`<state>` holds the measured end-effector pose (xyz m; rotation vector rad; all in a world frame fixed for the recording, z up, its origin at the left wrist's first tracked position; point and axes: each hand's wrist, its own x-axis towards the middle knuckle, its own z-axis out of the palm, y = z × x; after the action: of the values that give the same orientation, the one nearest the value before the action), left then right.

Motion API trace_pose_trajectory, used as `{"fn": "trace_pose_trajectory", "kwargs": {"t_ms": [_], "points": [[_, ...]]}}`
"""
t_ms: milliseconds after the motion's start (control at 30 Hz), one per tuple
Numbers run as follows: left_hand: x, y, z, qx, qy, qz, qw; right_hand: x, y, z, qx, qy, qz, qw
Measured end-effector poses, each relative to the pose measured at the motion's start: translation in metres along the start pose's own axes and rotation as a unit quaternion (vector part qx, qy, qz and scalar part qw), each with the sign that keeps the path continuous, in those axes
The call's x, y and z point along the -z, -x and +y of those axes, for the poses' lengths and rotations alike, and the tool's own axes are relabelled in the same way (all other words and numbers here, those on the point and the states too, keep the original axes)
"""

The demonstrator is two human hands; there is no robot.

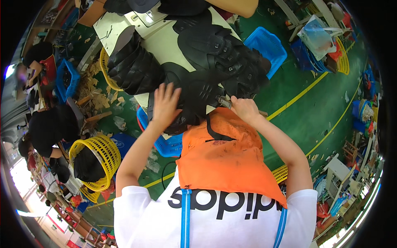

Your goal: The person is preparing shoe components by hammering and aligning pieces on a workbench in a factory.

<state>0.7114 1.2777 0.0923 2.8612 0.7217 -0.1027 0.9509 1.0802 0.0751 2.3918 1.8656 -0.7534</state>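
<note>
Black leather-like pieces that look like shoe uppers (202, 89) lie on the pale table in front of me. My left hand (165, 103) rests on their left side, fingers spread and flat. Closed around a metal-ended tool (224, 101), my right hand (246, 109) is at the near edge of the same pieces. A wooden-looking end sticks out beyond that hand; the tool's exact kind cannot be made out. Left of the uppers stands a stack of folded black pieces (134, 66). More overlapping black pieces with small metal buckles (223, 49) spread to the far right.
An orange apron (223, 157) covers my front, with a black strap (217, 134) over it. Blue baskets (269, 47) flank the table. A yellow basket (97, 161) holding black material stands at left, near other people at work. Scraps litter the green floor (289, 132).
</note>
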Motion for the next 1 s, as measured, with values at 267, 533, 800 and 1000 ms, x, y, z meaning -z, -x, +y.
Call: {"fn": "trace_pose_trajectory", "kwargs": {"t_ms": [267, 533, 800, 1000], "points": [[-0.002, 0.003, -0.064, -0.153, 0.1, -0.022, 0.983, -0.003, -0.003, -0.003, -0.049, -0.052, -0.007, 0.997], [0.081, -0.016, -0.027, 0.041, 0.312, 0.09, 0.945, -0.01, 0.002, -0.006, -0.055, -0.059, 0.01, 0.997], [0.119, -0.007, 0.056, -0.023, 0.094, 0.407, 0.908, -0.008, 0.003, -0.012, -0.074, -0.06, 0.015, 0.995], [-0.038, -0.027, 0.087, -0.022, 0.12, 0.122, 0.985, -0.003, 0.004, -0.007, -0.065, -0.097, 0.037, 0.993]]}}
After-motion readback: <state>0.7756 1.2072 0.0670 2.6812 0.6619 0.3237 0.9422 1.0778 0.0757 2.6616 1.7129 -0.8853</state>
